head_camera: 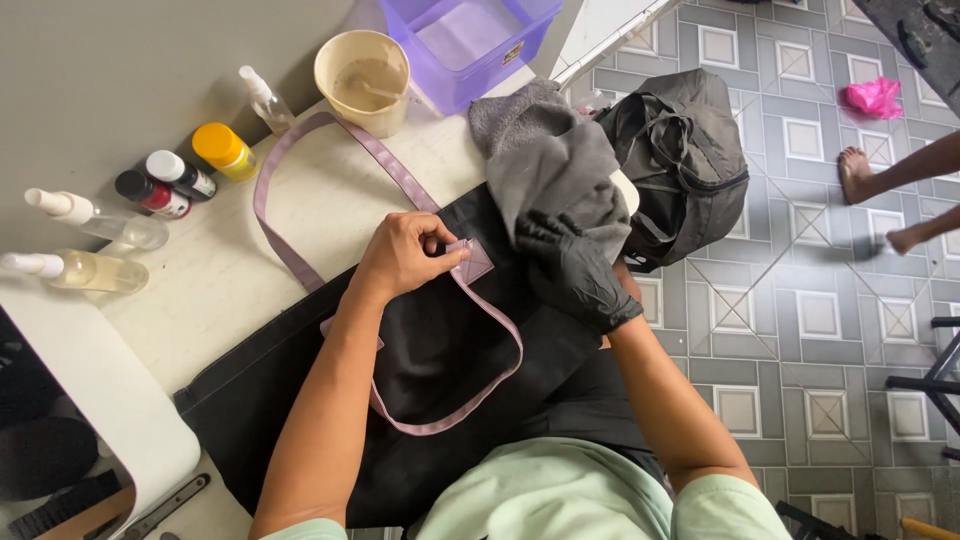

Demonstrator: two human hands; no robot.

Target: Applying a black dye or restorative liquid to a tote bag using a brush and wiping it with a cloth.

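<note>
The left hand (405, 255) is pinching its grip on the mauve strap (478, 262) of a black tote bag (440, 350) lying on the bench (230, 270). The black-gloved right hand (570, 265) is clamping its grip on a grey cloth (545, 165).

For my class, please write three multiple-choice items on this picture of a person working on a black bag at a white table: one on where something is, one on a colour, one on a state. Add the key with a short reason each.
1. Where is the beige cup?
A. on the floor tiles
B. at the far end of the white table, beside the purple tub
C. inside the black bag

2. What colour is the strap on the black bag?
A. mauve
B. yellow
C. green

3. How are the hands covered?
A. both gloved
B. both bare
C. left hand bare, right hand in a black glove

Key: 1 B, the cup stands on the table next to the tub. 2 A, the looped strap is pale purple. 3 C, the left hand pinches the strap's patch bare, while the gloved right hand holds a grey cloth.
</note>
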